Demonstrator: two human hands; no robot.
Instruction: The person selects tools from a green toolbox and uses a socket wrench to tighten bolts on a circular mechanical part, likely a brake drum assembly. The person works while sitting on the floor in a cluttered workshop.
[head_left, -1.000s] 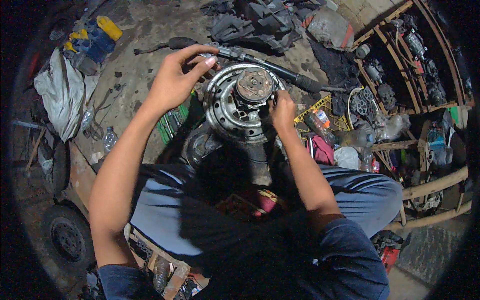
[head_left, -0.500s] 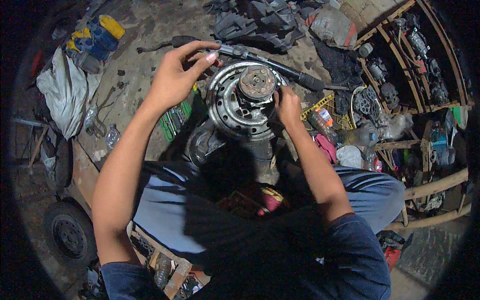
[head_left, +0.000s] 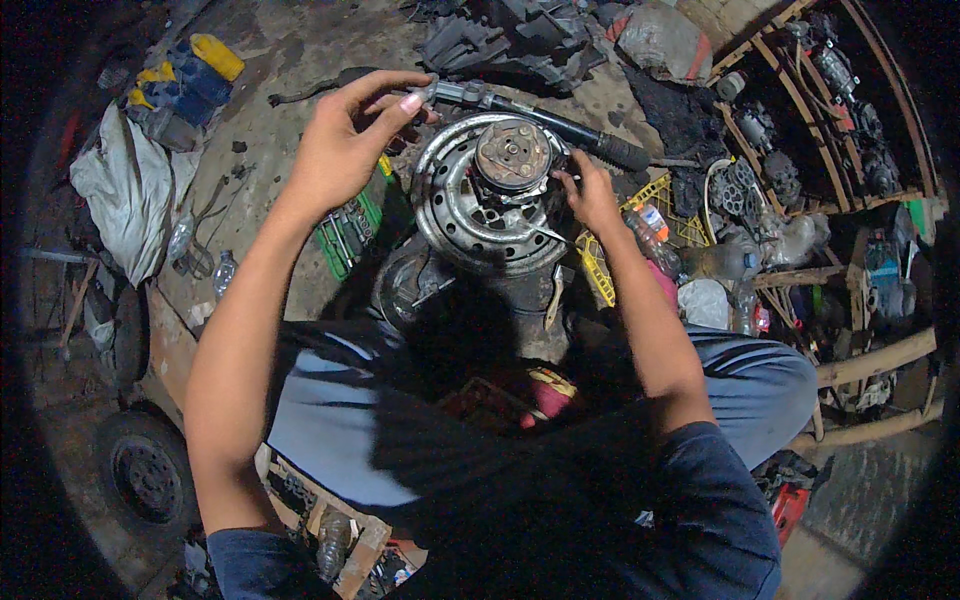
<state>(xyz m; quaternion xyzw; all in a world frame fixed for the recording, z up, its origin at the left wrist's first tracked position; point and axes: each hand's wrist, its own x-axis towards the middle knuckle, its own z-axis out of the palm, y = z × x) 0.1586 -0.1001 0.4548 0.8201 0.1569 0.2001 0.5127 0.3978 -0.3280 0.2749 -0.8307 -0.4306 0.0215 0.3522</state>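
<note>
Round metal part, rusty; disc face up — atop a silvery, hole-ringed wheel rim

Wheel rim: silver-grey, ringed with dark round holes. Clutch plate: rust-brown over grey. Steering rack: black, silver-grey at 1 end. Socket case: bright green. Crate: yellow, open lattice. Sleeve: plain navy. Trousers: grey-blue. Sack: off-white.

From here I count two hands, one silver wheel rim, one round pulley, one green tool case.
</note>
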